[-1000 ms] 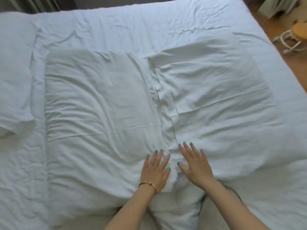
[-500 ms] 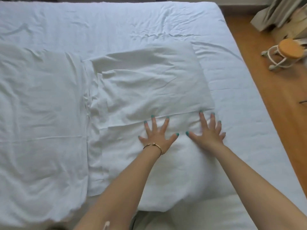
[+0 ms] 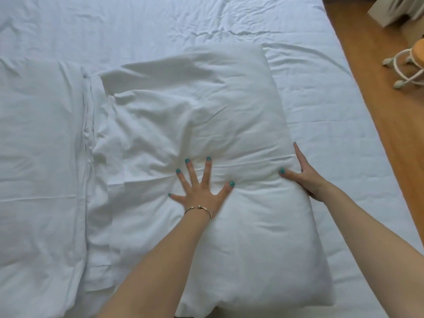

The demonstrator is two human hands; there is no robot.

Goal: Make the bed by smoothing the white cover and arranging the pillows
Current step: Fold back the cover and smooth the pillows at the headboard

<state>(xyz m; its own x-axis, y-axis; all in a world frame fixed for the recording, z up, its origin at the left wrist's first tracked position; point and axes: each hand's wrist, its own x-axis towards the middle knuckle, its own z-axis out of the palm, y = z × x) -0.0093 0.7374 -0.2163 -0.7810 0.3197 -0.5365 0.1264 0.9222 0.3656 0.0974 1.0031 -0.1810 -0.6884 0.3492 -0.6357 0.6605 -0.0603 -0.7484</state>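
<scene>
White cotton fills most of what you see: the pillow point(image 3: 229, 134) under your hands lies flat on the white cover point(image 3: 332, 111), its long axis running away from you toward the far side of the bed, the near short end close to your body and the far end tilted a little to the left. Your left hand point(image 3: 202, 187) presses down on the middle of that pillow with all five fingers spread wide and straight, and creases fan out from under the palm. Your right hand point(image 3: 305, 173) sits apart from it, laid along the pillow's right long edge: the fingers run straight along the side while the thumb rests on top, so the edge lies between thumb and fingers. I cannot tell whether that amounts to a firm grip or only a push. A thin bracelet point(image 3: 198, 208) circles your left wrist.

Just beside the pillow on the left lies a second pillow point(image 3: 39, 157), also lengthwise, with a rumpled fold of fabric bunched in the seam between the two. To the right, past the bed's edge, runs a wooden floor point(image 3: 390, 134), and a small stool point(image 3: 410, 63) with white curled legs stands well apart near the corner.
</scene>
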